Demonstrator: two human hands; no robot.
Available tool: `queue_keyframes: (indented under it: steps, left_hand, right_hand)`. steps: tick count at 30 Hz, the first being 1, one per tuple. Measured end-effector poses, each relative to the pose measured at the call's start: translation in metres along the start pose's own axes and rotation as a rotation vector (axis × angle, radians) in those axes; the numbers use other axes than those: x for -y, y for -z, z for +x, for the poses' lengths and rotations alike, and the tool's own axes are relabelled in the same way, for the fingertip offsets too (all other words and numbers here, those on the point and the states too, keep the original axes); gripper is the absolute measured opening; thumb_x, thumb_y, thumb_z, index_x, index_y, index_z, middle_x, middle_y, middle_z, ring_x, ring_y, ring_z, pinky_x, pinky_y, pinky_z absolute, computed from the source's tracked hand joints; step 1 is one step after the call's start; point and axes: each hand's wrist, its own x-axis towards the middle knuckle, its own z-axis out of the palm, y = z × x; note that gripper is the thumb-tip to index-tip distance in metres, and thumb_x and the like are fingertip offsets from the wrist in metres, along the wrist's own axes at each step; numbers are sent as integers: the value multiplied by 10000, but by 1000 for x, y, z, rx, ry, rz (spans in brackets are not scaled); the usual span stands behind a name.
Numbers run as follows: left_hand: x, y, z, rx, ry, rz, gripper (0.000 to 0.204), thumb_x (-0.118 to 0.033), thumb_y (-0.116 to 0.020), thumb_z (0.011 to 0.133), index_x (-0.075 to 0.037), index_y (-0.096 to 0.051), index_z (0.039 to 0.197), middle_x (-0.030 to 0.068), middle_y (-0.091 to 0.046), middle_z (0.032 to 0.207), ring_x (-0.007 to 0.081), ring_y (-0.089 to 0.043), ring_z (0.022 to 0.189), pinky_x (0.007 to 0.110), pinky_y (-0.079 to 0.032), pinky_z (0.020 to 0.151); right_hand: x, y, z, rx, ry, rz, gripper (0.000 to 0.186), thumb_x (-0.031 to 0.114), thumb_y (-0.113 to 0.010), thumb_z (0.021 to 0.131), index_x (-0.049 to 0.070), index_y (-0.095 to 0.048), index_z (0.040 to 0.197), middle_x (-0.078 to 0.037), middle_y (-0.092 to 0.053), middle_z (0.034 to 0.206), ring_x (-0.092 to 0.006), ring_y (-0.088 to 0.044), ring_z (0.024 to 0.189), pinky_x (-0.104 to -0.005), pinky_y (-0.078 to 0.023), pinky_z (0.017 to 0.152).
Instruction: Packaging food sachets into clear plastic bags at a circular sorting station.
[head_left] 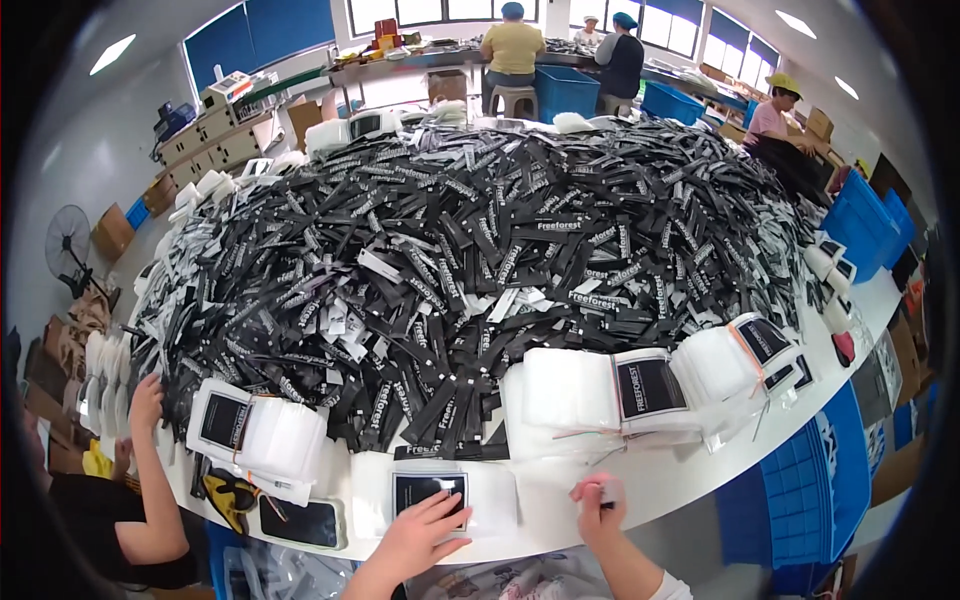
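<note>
White desk (660,478), black packets (480,230) heaped beyond the left hand (425,530), which lies fingers spread on a white pack (495,500), probably light, soft, slippery, best gripped by its sides; right hand (603,512) curled, contents too blurred to tell

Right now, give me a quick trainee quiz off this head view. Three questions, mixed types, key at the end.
1. Multiple choice: what does the person's left hand lie over?
A) a standing fan
B) a white pack with a black label
C) a blue crate

2. True or false: the phone lies between the left hand and the right hand.

3. Short answer: what colour are most packets in the big heap of packets?

Key:
1. B
2. False; the phone lies to the left of the left hand.
3. Black.
</note>
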Motion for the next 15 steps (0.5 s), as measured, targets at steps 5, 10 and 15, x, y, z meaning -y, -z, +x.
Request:
queue_keyframes:
  steps: [5,10,15]
  left_hand:
    - [-12,5,-3,-32,83,54,332,-170,-658,711,-72,-595,1022,114,-581,1042,283,-546,961,325,-459,799]
    - [-41,-5,5,-204,-106,223,174,-88,-670,654,-77,-658,828,22,-608,790,199,-558,630,289,-450,571]
    - [-51,-25,3,-46,-94,8,247,-145,-618,728,-27,-595,944,111,-583,924,319,-545,792,405,-435,697]
  right_hand:
    - [10,-2,8,14,-354,92,329,194,-370,913,59,-421,617,-4,-424,519,-79,-371,439,-237,-267,404]
    - [41,-7,10,235,-867,289,235,148,-521,846,59,-436,646,7,-467,550,-53,-419,498,-212,-316,440]
    - [48,-25,-10,249,-613,141,231,162,-674,737,3,-526,815,-14,-590,690,-76,-489,573,-222,-407,534]
